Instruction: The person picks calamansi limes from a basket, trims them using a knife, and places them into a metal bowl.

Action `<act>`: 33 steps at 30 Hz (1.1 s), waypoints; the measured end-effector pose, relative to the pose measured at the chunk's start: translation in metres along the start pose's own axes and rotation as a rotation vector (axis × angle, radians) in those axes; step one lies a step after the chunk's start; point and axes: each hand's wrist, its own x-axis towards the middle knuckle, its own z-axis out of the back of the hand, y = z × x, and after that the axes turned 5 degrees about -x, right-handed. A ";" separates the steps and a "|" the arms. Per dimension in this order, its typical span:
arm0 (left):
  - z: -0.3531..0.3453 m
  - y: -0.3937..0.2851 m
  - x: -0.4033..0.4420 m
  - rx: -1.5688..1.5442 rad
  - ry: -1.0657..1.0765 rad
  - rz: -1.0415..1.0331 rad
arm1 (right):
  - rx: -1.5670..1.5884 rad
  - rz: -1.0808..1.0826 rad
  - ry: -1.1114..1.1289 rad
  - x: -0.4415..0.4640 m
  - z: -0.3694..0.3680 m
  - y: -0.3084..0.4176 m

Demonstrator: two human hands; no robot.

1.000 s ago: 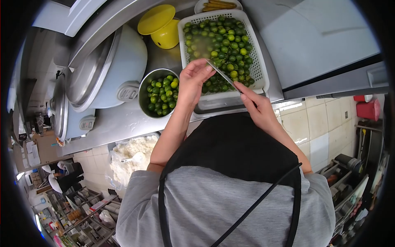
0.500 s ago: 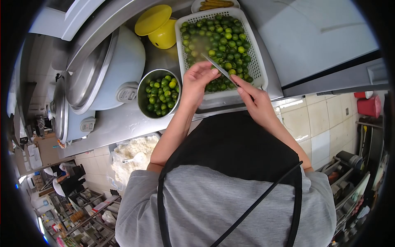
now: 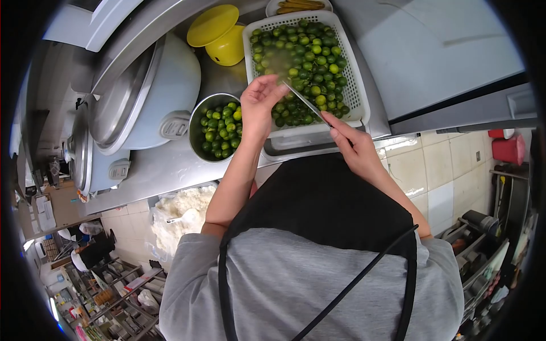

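My right hand (image 3: 352,142) is closed round the handle of a knife (image 3: 307,103), whose blade points up and left over a white perforated basket (image 3: 363,96) of small green limes (image 3: 311,62). At the blade's tip is my left hand (image 3: 260,105), its fingers bent and pinched together above the basket's near left part. Whatever those fingers may hold is hidden or too small to name. Just left of my left wrist stands a round metal bowl (image 3: 192,132) with more limes in it. A metal tray (image 3: 284,149) sits under the basket.
A yellow container (image 3: 227,48) stands behind the bowl, and large rice cookers (image 3: 176,85) are to the left. Beyond the basket is a plate (image 3: 274,8) of long brown pieces. White rice (image 3: 185,213) fills a bag below the counter. A person (image 3: 96,253) is far left.
My left hand has moved left and slightly up from its place half a second ago. The knife in my right hand has dipped slightly, and the far person's pose has shifted.
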 end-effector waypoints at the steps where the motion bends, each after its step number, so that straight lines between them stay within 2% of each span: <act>1: -0.001 0.000 0.001 0.013 0.006 -0.016 | 0.000 0.000 -0.002 0.001 -0.001 -0.001; 4: -0.004 0.003 -0.004 0.130 0.088 0.002 | -0.062 0.044 -0.050 0.008 -0.001 -0.003; 8: -0.014 0.005 -0.012 0.091 0.170 0.056 | -0.090 -0.061 -0.017 0.015 0.001 0.000; 10: -0.015 0.000 -0.011 -0.154 0.113 0.190 | -0.069 -0.070 -0.014 0.015 0.000 0.000; 13: 0.010 -0.002 0.000 -0.284 0.088 0.200 | -0.044 -0.025 -0.025 0.010 0.004 0.000; 14: 0.023 -0.007 0.005 -0.272 0.082 0.186 | -0.052 -0.107 0.071 0.008 0.009 0.006; 15: 0.036 -0.018 0.006 -0.191 0.055 0.149 | -0.061 -0.188 0.166 0.007 0.014 0.008; 16: 0.049 -0.030 0.008 -0.110 0.029 0.112 | -0.060 -0.189 0.167 0.005 0.014 0.001; 18: 0.068 -0.067 0.001 0.374 -0.020 0.126 | -0.067 -0.039 -0.006 0.000 0.013 -0.016; 20: 0.094 -0.092 -0.004 1.125 0.128 0.233 | -0.056 -0.053 -0.040 0.000 0.022 -0.019; 21: 0.094 -0.095 -0.007 1.261 0.092 0.214 | -0.044 -0.068 -0.072 0.001 0.024 -0.019; 22: 0.089 -0.092 -0.007 1.263 0.087 0.213 | -0.042 -0.065 -0.069 0.004 0.027 -0.014; 24: 0.064 -0.072 -0.001 1.406 0.182 0.048 | -0.085 -0.165 -0.045 0.008 0.031 -0.006; 25: 0.051 -0.054 0.003 1.481 0.201 0.063 | -0.100 -0.198 -0.036 0.010 0.032 -0.004; 27: 0.029 -0.006 0.012 1.687 0.250 0.075 | -0.098 -0.032 -0.082 0.015 0.027 -0.005; 28: 0.022 0.016 0.015 1.819 0.279 0.072 | -0.098 -0.029 -0.082 0.016 0.025 -0.003; 30: 0.016 0.044 0.016 1.865 0.279 0.005 | -0.076 0.042 -0.095 0.018 0.021 0.001; 33: 0.019 0.052 0.016 1.898 0.291 -0.077 | -0.084 -0.064 -0.044 0.014 0.023 0.012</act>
